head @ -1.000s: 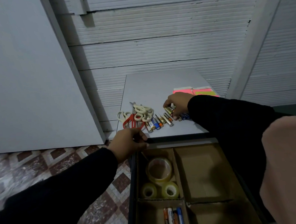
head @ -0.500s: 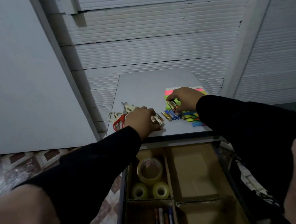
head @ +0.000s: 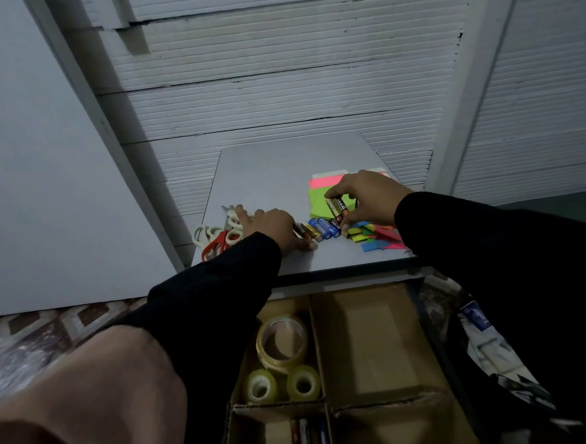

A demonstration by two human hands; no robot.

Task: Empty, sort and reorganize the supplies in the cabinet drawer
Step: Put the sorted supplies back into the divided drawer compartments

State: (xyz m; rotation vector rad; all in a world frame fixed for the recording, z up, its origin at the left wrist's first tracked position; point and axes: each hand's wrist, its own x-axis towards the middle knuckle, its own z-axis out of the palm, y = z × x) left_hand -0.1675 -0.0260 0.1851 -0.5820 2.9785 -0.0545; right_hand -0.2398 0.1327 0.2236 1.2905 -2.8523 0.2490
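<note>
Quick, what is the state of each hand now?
Left hand: palm down on the loose batteries on the grey cabinet top; grip unclear.
Right hand: pinching black-and-gold batteries.

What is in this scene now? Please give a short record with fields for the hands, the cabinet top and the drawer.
left hand: palm down on the cabinet top, beside the scissors
right hand: pinching batteries
loose batteries: in a row between the hands
sticky notes: green and pink, under the right hand
drawer: open, cardboard dividers
tape rolls: three, back left compartment
drawer batteries: front left compartment
</note>
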